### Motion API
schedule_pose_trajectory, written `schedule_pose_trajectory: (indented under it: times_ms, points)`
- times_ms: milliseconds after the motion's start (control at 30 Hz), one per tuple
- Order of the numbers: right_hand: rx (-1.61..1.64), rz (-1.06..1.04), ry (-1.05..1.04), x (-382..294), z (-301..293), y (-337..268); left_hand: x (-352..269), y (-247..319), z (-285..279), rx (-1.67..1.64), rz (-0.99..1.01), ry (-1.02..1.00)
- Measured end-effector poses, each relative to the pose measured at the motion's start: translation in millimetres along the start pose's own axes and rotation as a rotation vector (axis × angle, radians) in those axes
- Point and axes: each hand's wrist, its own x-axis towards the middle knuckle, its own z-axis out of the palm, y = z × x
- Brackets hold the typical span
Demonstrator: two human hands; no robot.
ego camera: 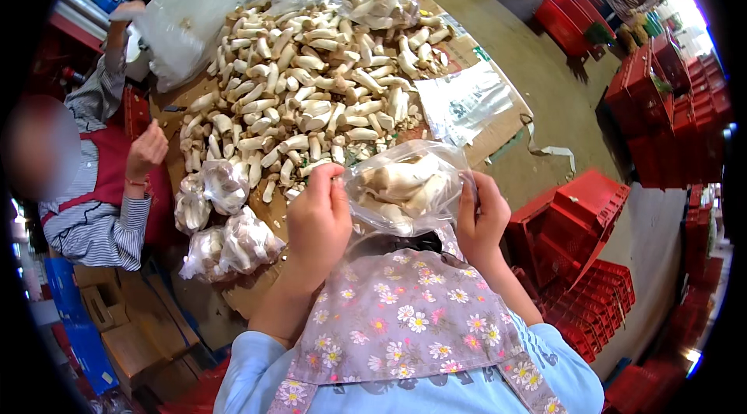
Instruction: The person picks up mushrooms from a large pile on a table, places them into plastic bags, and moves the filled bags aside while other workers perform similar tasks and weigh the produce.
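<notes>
Between my two hands is a clear plastic bag (402, 183) with several king oyster mushrooms inside. My left hand (320, 212) pinches the bag's left edge between thumb and fingers. On the opposite edge, my right hand (483, 207) grips the plastic. The bag is held just in front of my flowered apron (408, 315), over the near side of the table. Beyond it spreads a large heap of loose king oyster mushrooms (309, 81). To the left of my left hand sit several filled, closed bags of mushrooms (248, 242).
A stack of flat plastic bags (464, 102) lies on the cardboard-covered table (496, 72) to the right. A large translucent bag (181, 23) stands at the far left. A co-worker's hand (147, 148) is raised beside the table. Red crates (569, 227) stand to my right.
</notes>
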Motion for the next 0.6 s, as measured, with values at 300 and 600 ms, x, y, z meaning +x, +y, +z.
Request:
schedule_pose_trajectory:
  times_ms: [300,600]
  points:
    - [0.117,0.199,-0.093,-9.2,18.8,19.5,-8.4,-40.0,29.6,-0.037,-0.16,-0.226]
    - [0.219,0.254,-0.101,-19.3,21.7,33.7,57.9,-182.1,16.7,0.408,-0.376,0.02]
